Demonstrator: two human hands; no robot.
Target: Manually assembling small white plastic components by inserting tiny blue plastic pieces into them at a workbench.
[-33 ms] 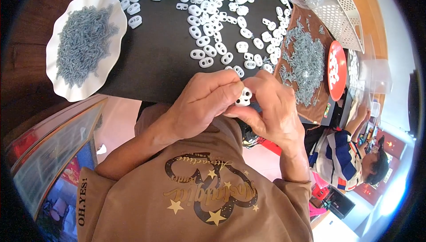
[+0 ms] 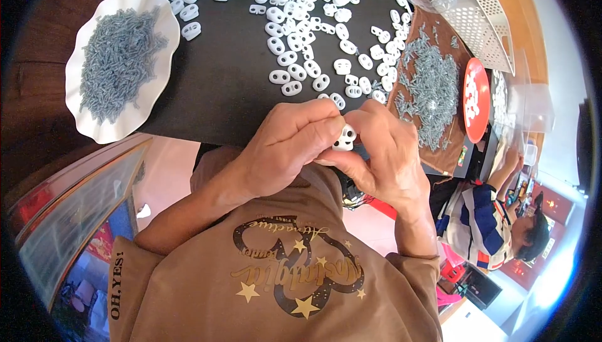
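Close in front of my chest, both hands meet around a small white two-hole plastic cord lock [image 2: 344,138], its dark holes showing. The thumb and fingers of my left hand [image 2: 288,144] pinch it from the left. From the right, the curled forefinger and thumb of my right hand [image 2: 389,150] press on it above and below. My fingertips cover part of the piece. Just beyond my knuckles, many similar white cord-lock pieces [image 2: 295,72] lie scattered over the black tabletop [image 2: 219,66].
A scalloped white plate [image 2: 78,100] on the left holds small grey springs [image 2: 119,59]. More springs [image 2: 433,85] lie on a brown cloth [image 2: 401,100] at right, beside a red plate [image 2: 476,132] with white bits. A perforated white basket [image 2: 486,28] stands behind. Another person [image 2: 483,223] sits far right.
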